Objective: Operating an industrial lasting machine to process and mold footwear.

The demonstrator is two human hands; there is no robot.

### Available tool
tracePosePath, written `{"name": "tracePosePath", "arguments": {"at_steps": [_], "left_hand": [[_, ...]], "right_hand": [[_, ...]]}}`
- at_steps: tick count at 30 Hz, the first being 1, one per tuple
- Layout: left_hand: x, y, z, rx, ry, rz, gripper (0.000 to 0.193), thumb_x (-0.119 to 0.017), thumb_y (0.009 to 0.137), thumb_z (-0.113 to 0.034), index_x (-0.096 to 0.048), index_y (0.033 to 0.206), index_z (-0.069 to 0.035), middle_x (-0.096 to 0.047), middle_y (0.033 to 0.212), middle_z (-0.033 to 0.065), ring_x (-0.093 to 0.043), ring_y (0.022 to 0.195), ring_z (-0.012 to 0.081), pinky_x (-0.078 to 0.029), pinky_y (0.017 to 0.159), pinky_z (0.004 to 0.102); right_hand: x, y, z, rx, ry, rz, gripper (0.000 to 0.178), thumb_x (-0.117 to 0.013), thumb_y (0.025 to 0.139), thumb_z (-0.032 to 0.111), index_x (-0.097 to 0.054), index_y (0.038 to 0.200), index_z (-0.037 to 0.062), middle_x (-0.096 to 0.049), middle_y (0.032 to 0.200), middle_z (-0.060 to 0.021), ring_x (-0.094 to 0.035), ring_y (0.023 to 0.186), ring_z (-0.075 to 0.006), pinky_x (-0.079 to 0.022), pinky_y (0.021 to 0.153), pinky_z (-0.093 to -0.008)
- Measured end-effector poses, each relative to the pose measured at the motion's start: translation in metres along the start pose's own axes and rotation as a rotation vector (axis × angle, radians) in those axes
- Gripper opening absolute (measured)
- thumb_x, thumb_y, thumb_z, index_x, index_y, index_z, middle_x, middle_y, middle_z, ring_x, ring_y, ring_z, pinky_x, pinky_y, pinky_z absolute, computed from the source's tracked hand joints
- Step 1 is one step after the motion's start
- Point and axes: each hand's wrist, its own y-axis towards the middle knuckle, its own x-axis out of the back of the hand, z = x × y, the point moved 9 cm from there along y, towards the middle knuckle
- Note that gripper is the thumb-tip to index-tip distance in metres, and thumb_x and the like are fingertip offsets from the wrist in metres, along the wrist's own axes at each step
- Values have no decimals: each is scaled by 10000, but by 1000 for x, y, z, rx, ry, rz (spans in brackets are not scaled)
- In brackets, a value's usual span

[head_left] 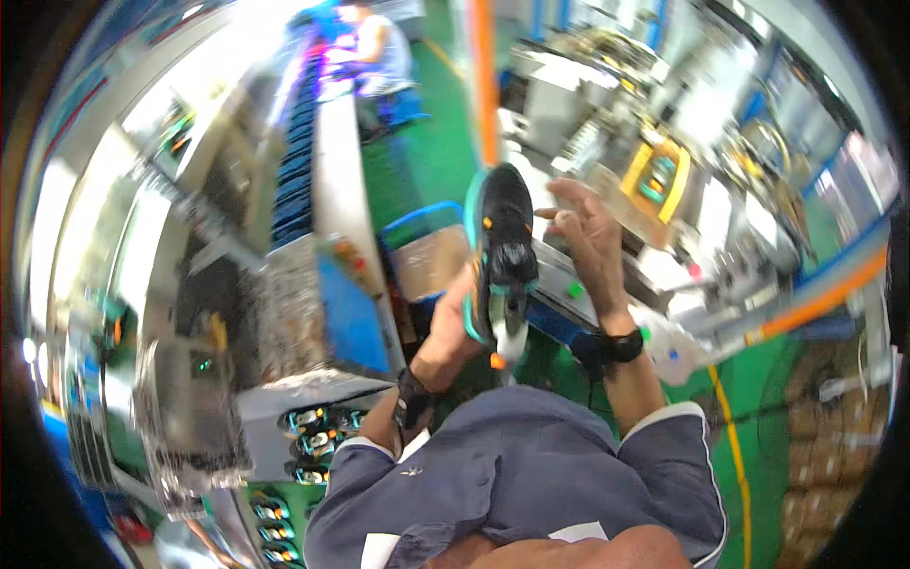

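A black sneaker point(506, 213) with a teal sole and small orange accents is held up in front of me, toe pointing away. My left hand point(455, 318) grips it from the left side near the heel, and the fingers behind it are partly hidden. Something pale shows in the shoe's opening. To the right of the shoe, my right hand point(592, 237) is raised with its fingers apart and slightly bent. Its fingertips are close to the shoe's upper, with a narrow gap, and nothing shows in it. Both wrists wear dark bands.
A conveyor point(296, 161) runs away on the left, beside a metal-topped machine with a blue side panel point(351, 308). Several similar shoes point(318, 443) lie at lower left. Machinery with a yellow fixture point(656, 180) stands at right. An orange post point(483, 76) rises ahead; a person point(379, 52) sits beyond.
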Motion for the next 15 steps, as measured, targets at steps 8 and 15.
{"name": "tracePosePath", "arguments": {"at_steps": [8,15], "left_hand": [[-46,169,129,10,576,-131,597,-642,908,-225,-403,1397,18,-585,1212,98,-536,1059,134,-430,933,269],[-107,318,220,116,795,184,501,-580,925,-368,-516,1237,18,-598,899,23,-531,788,109,-445,681,289]], "right_hand": [[184,-60,-77,-229,84,-476,672,-790,699,84,-474,1284,-16,-602,1125,-69,-577,997,-141,-466,903,-281],[349,-92,-61,-223,-225,-888,506,-746,678,52,-583,1157,17,-649,955,-58,-595,839,-127,-498,768,-264]]}}
